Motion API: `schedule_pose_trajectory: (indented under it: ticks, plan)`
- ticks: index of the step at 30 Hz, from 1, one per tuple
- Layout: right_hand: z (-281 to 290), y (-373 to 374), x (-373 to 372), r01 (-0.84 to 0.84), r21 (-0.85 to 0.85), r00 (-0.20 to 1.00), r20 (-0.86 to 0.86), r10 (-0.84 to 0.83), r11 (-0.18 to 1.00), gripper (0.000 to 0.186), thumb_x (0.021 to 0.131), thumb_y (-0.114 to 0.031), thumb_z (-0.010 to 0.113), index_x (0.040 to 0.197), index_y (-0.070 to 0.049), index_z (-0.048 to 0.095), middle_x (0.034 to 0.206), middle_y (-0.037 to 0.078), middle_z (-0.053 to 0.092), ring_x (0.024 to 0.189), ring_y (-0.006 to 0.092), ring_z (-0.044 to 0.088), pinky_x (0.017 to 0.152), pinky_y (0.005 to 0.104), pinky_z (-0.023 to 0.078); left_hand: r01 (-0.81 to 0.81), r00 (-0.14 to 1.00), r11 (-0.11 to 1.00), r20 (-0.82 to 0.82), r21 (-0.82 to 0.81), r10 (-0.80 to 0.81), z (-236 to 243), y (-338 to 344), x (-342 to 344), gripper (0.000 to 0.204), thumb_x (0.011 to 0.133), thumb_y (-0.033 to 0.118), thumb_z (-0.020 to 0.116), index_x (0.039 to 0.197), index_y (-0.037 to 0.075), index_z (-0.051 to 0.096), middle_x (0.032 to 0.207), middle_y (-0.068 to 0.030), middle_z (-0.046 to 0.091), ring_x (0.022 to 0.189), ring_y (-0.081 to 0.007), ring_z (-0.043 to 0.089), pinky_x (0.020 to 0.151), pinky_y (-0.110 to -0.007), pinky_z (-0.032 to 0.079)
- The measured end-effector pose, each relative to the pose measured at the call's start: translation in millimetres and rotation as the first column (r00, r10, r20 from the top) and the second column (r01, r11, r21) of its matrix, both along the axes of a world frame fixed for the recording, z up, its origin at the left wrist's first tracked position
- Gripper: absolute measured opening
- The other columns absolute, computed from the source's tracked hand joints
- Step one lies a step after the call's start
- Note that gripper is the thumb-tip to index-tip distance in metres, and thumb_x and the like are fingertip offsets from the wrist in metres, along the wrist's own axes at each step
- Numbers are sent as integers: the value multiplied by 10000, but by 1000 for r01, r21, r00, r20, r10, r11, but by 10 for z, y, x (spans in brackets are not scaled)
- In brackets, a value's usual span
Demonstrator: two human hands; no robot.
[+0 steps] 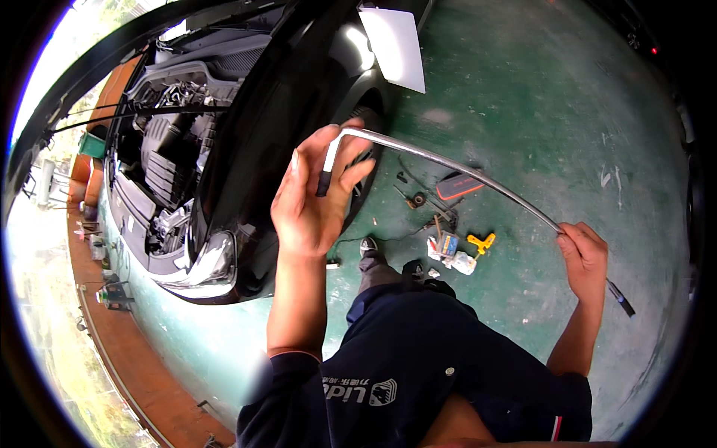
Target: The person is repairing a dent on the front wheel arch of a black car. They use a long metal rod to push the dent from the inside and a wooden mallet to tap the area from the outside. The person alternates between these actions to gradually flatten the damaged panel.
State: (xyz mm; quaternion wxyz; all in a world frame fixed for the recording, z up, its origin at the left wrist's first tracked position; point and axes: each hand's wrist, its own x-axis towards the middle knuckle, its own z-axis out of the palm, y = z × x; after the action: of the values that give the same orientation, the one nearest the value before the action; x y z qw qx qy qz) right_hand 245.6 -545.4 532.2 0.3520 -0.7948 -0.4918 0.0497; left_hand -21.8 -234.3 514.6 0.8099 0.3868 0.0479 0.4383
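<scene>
A long metal rod (463, 166) spans the view, with a sharp bend at its left end, a white section and black tip at that end, and another black tip at lower right. My right hand (584, 261) is closed around its straight part. My left hand (314, 194) has its fingers spread and slightly curved around the bent end, palm showing; whether they touch the rod is unclear. Behind it is a black car (254, 149) with its engine bay (168, 172) uncovered and a white panel (392, 48) near its side.
On the green floor (523, 97) lie an orange-edged dark case (457, 184), a yellow tool (480, 243), several small tools, cables and packets near my shoes (368, 246). Along the left runs an orange bench-like surface (127, 347) with equipment on it.
</scene>
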Motion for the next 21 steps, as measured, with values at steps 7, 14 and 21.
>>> schedule_pose_trajectory:
  ticks: [7, 14, 21]
  plan:
    - [605, -47, 59, -41, -68, 967, 247, 57, 997, 191, 907, -65, 709, 1081, 13, 710, 770, 70, 574, 636, 140, 526, 573, 263, 401, -2, 992, 1000, -129, 26, 6, -112, -145, -349, 487, 1048, 242, 455, 1401, -93, 438, 1337, -358, 554, 1084, -416, 681, 938, -452, 566]
    - [1101, 45, 61, -21, -182, 913, 397, 93, 983, 226, 930, -68, 697, 1133, 31, 696, 802, 68, 547, 668, 128, 491, 588, 248, 381, -8, 989, 991, -143, 132, 27, -287, -183, -475, 384, 1069, 107, 427, 1394, -96, 448, 1281, -316, 618, 1043, -375, 706, 931, -446, 567]
    - [1370, 159, 45, -37, -262, 835, 521, 174, 964, 251, 932, -86, 699, 1151, 37, 693, 803, 65, 548, 664, 130, 490, 585, 248, 367, -71, 972, 980, -209, 186, 110, -354, -189, -500, 412, 1067, 117, 479, 1418, -93, 432, 1240, -282, 649, 1012, -332, 721, 906, -427, 581]
